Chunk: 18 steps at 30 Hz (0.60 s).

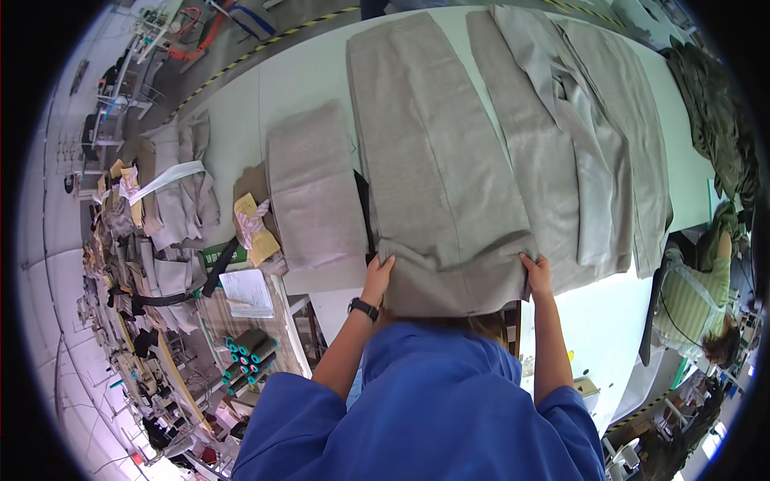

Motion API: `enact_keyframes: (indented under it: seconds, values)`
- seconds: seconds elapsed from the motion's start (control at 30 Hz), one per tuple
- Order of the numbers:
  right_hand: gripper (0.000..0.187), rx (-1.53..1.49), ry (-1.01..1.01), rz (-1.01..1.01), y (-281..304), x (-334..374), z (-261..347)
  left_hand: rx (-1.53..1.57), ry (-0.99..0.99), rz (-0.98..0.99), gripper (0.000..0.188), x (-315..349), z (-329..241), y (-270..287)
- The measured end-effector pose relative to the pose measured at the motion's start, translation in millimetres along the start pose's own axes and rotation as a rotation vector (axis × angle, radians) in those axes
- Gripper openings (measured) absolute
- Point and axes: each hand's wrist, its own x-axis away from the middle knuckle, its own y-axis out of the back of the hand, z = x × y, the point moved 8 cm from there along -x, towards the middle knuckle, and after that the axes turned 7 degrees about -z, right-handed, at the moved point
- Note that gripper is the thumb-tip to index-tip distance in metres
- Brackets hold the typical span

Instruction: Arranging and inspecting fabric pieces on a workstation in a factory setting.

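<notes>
A long grey-beige cloth piece (433,144) stretches away from me over the table, a seam or crease line running down its length. Its near end is bunched into a fold and hangs toward my body. At the left corner of that end, my left hand (378,277), with a black watch on the wrist, pinches the cloth. The right corner is gripped between the fingers of my right hand (538,276). To the left lies a folded stack of similar cloth (314,188); to the right, more long grey-beige pieces (525,152) overlap, with a paler strip (589,176) across them.
The pale table (309,276) runs under everything. Yellow labels with a striped tie (255,228), a paper pad (247,293) and dark thread cones (250,357) are at left. Dark green garments (714,120) pile at far right, near another person in a striped top (694,297).
</notes>
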Motion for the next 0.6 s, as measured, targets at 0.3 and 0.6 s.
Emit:
enact_keyframes:
  seconds: [0.3, 0.6]
  values:
    - [0.024, 0.179, 0.122, -0.084, -9.1, -66.9, 38.2, -0.043, 0.048, 0.007, 0.031, -76.9, -41.5, -5.9]
    - [0.017, 0.428, 0.167, -0.05, 46.6, -49.4, 3.8, 0.559, 0.521, 0.161, 0.05, 7.7, 45.0, 12.9]
